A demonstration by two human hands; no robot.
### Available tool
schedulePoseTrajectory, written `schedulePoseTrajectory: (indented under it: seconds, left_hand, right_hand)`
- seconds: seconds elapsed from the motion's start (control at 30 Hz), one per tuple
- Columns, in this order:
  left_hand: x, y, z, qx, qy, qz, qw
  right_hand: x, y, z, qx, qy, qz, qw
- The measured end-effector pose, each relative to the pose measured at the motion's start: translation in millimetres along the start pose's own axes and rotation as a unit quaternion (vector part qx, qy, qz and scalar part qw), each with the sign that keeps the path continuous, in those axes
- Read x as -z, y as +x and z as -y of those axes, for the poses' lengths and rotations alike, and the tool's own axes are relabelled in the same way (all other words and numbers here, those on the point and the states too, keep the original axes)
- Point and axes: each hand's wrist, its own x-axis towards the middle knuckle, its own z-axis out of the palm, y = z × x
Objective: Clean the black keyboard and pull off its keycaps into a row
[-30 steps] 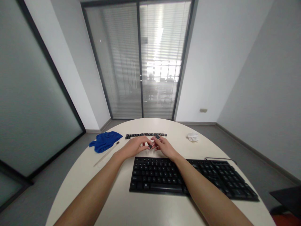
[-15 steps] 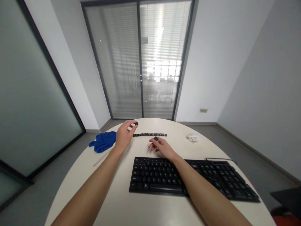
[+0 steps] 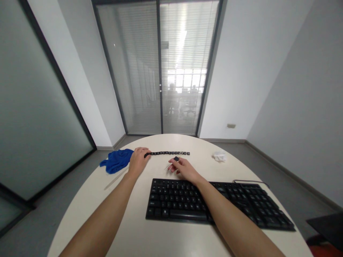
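Note:
My left hand (image 3: 138, 162) is down at the left end of a row of black keycaps (image 3: 166, 152), its thumb and fingers pinching a dark keycap (image 3: 146, 155) at table level. The row of several small keycaps runs to the right across the far part of the table. My right hand (image 3: 184, 170) is closed on a wire keycap puller (image 3: 176, 159), which has a black middle and thin wires sticking out. That hand hovers between the row and the black keyboard (image 3: 182, 215), and my right forearm crosses above the keyboard.
A crumpled blue cloth (image 3: 117, 161) lies left of my left hand, with a thin pale stick (image 3: 115, 180) beside it. White crumpled tissue (image 3: 219, 156) rests at the right. The keyboard's cable (image 3: 252, 181) curls behind it on the round white table (image 3: 88, 200).
My left hand has come down and to the left with the keycap, from above the table to the row's left end. My right hand has barely moved.

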Motion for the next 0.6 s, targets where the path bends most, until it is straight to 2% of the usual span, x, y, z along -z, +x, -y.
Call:
schedulePoseTrajectory:
  seconds: [0.6]
  left_hand:
    - [-19.5,1.0,20.4,0.040,0.033,0.030,0.998]
  right_hand:
    - [-1.5,-3.0,5.0,-0.012,-0.013,0.010,1.000]
